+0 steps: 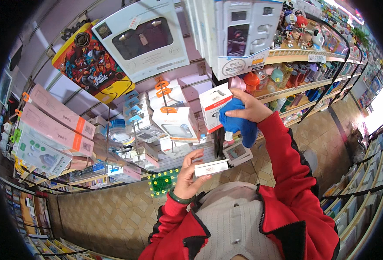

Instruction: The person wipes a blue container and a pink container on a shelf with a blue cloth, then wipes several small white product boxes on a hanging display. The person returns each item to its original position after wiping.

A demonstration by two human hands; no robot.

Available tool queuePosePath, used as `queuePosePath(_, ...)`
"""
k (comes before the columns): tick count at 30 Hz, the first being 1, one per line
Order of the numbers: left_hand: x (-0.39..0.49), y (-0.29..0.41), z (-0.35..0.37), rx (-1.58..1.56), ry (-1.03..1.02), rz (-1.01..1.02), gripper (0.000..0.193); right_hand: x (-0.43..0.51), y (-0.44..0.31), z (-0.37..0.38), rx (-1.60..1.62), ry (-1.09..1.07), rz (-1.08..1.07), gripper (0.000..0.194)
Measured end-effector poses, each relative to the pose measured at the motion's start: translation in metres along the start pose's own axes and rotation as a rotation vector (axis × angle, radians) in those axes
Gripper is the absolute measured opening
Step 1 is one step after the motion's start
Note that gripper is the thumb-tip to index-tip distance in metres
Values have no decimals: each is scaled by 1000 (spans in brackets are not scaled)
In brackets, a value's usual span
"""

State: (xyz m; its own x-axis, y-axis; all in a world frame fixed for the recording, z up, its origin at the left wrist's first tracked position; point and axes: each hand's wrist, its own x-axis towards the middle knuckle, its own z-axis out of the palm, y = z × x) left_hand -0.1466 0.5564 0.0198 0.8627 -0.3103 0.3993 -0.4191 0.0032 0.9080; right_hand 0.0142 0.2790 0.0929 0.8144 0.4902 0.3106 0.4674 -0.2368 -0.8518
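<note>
My left hand [191, 174] holds a small white box [211, 168] between thumb and fingers, in front of my body. Higher and to the right, my right hand [251, 107] grips a bunched blue cloth [238, 120]. The cloth lies against a white-and-red product box [214, 105] beside the rack; whether my right fingers also hold that box cannot be told. Just left of it, white boxed goods [175, 123] hang on hooks with orange clips [168, 110]. A white-framed item [238, 153] is below the cloth, partly hidden.
Large earphone packages [142, 42] and a yellow-red package [92, 65] hang above. Pink boxes [56, 130] hang at left. Shelves of bottles and figurines [298, 74] stretch away at right. A green crate with bottles [162, 182] stands on the tiled floor. Book racks [357, 195] stand at far right.
</note>
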Motion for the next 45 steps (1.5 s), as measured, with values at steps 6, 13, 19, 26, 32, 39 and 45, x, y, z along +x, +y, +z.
queuePosePath(6,43,0,13,193,-32,81,37,-13,-8,1,191,-94,-30,67)
queuePosePath(13,90,-18,23,166,-5,202,40,-13,-4,-1,216,-163,-80,66)
queuePosePath(19,94,-26,23,-23,21,77,36,-13,-9,-16,143,-230,-46,76)
queuePosePath(26,97,-26,20,-97,9,21,35,-6,-28,-35,77,-254,-133,78)
queuePosePath(32,101,-17,24,-53,35,58,34,-3,-22,-35,20,-242,-42,68)
queuePosePath(39,103,0,20,237,31,116,34,2,-38,-46,-85,-222,-100,73)
queuePosePath(45,102,9,18,313,23,121,36,12,-57,-48,-2,-241,-85,56)
